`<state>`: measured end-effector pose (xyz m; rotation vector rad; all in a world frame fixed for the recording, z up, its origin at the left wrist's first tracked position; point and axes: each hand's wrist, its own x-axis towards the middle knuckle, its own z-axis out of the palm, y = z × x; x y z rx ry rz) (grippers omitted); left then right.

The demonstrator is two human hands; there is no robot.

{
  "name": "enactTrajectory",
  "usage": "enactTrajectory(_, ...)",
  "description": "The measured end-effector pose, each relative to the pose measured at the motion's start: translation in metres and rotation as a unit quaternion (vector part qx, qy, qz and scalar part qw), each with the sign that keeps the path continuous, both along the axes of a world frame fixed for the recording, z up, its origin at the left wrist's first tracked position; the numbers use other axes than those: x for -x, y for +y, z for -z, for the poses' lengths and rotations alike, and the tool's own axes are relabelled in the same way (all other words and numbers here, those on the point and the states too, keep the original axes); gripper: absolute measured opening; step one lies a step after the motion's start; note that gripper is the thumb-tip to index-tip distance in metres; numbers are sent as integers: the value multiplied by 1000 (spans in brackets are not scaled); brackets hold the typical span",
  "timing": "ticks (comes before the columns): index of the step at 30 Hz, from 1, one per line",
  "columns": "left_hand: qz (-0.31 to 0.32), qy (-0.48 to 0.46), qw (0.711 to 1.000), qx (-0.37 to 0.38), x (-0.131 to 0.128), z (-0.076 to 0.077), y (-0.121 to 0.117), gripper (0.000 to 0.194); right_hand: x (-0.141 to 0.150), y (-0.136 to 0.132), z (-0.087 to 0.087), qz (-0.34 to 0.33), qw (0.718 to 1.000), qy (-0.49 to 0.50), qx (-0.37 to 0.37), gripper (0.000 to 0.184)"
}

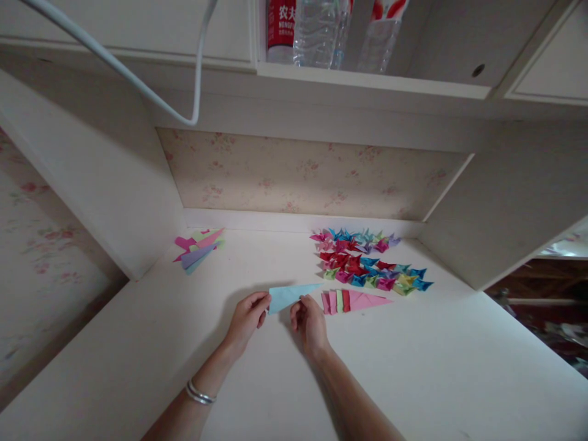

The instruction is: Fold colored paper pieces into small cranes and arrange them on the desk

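A light blue folded paper, long and pointed to the right, is held up just over the white desk. My left hand pinches its wide left end between thumb and fingers. At its lower edge, near the middle, my right hand has its fingers curled and grips the paper. Right beside that hand lies an overlapped row of pink, green and red folded papers, their points to the right. Behind them stand several rows of small colourful paper cranes.
Pointed folded papers in pink, purple, green and blue lie in a pile at the back left of the desk. Overhead, a white cable hangs down before the cabinet. Plastic bottles stand on the upper shelf.
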<state>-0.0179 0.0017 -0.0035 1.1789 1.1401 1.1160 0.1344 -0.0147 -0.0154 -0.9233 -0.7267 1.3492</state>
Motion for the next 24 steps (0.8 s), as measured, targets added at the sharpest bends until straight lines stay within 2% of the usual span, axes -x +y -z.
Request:
enactTrajectory(6, 19, 61, 998, -22, 3, -6, 0, 34, -1, -2, 0, 8, 999, -33, 6, 40)
enactTrajectory(11, 18, 86, 996, -17, 9, -10, 2, 36, -1, -3, -5, 4, 1000, -17, 23, 39)
enactTrajectory(13, 12, 80, 997, -14, 10, -11, 2, 36, -4, -10, -9, -9, 999, -16, 37, 41)
enactTrajectory(15, 15, 79, 997, -15, 7, -12, 2, 35, -10, -26, -10, -19, 997, -60, 39, 44)
enactTrajectory(18, 41, 76, 996, -14, -10, -16, 0, 34, -26, -62, -9, -38, 980, -194, 15, 41)
enactTrajectory(20, 69, 73, 995, -11, -30, -19, -1, 33, -38, -85, -5, -50, 961, -272, -3, 37)
enactTrajectory(22, 97, 69, 993, -12, -57, -21, -2, 32, -47, -102, -2, -56, 949, -311, -10, 35)
enactTrajectory(24, 127, 63, 990, -23, -87, -22, -1, 32, -52, -109, -1, -59, 948, -313, -5, 35)
